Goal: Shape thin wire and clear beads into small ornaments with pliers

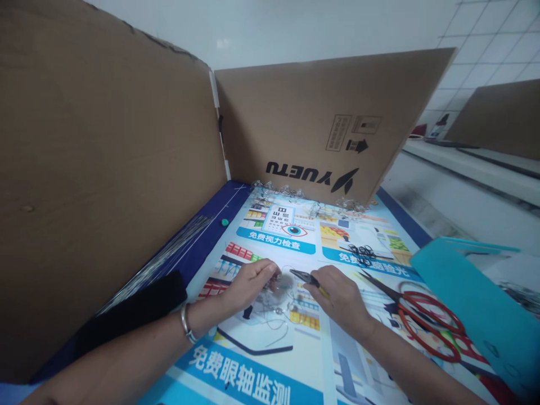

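My left hand is closed, thumb against fingers, on a piece of thin wire strung with clear beads. Loops of the wire hang below the fingers over the printed table cover; the exact pinch point is too small to make out. In my right hand is a pair of needle-nose pliers with dark jaws and a yellow-marked handle. Its tip points left towards the wire, a short gap from my left fingers. Whether the jaws touch the wire I cannot tell.
Red-handled scissors lie to the right, beside a teal folder-like container. Dark wire coils lie ahead. Clear beaded pieces line the back cardboard panel. Straight wires lie along the left cardboard wall.
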`<state>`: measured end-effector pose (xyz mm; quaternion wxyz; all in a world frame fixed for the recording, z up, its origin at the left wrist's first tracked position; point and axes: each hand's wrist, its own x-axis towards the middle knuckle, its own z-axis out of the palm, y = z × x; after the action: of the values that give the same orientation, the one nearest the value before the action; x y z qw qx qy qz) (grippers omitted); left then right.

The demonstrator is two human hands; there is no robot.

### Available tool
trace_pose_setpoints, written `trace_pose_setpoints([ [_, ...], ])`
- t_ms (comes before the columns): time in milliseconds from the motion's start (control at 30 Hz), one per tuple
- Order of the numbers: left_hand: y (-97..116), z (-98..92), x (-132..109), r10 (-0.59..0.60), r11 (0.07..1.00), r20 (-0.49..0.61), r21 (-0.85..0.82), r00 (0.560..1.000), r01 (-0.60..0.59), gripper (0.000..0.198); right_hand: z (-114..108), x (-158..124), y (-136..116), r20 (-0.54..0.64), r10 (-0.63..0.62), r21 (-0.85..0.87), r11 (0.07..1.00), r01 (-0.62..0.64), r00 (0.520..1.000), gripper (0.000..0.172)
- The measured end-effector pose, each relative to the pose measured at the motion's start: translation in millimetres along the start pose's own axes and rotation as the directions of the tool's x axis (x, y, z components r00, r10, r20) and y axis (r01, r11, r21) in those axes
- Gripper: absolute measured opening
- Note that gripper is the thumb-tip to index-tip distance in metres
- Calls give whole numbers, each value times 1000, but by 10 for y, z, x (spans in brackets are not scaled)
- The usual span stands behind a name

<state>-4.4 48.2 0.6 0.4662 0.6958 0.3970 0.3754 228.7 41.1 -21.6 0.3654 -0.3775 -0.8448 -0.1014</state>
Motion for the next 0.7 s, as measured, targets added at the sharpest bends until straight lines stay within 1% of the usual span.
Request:
trace_pose_setpoints([
  [200,11,-8,-5,10,998,-6,57,1000,-10,34,5,-3,4,11,-11,-19,1000,11,1000,14],
  [433,-1,-20,39,120,981,-42,161,992,-112,34,-21,28,-5,17,-23,-53,998,24,1000,15],
  [700,-4,-31,45,154,975,-36,171,987,-145,36,-48,40,-5,61,-57,-115,991,64,996,14],
])
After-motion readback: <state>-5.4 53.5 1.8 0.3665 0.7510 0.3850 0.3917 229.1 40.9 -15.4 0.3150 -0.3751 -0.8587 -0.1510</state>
